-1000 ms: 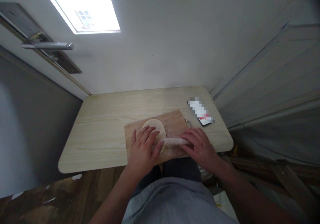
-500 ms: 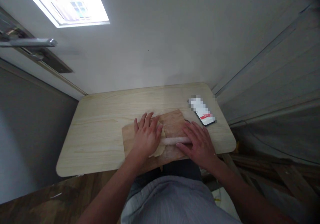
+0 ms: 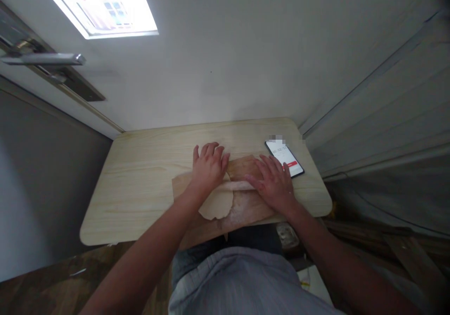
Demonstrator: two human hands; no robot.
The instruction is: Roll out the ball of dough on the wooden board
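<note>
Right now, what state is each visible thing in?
dough, flattened, near edge ragged
rolling pin, lying across the dough
wooden board, whitened in patches
left hand, palm down
right hand, palm down over the pin
phone, face up, screen lit
window, bright

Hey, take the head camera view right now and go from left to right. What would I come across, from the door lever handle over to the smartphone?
Door lever handle → left hand → rolling pin → right hand → smartphone.
</note>
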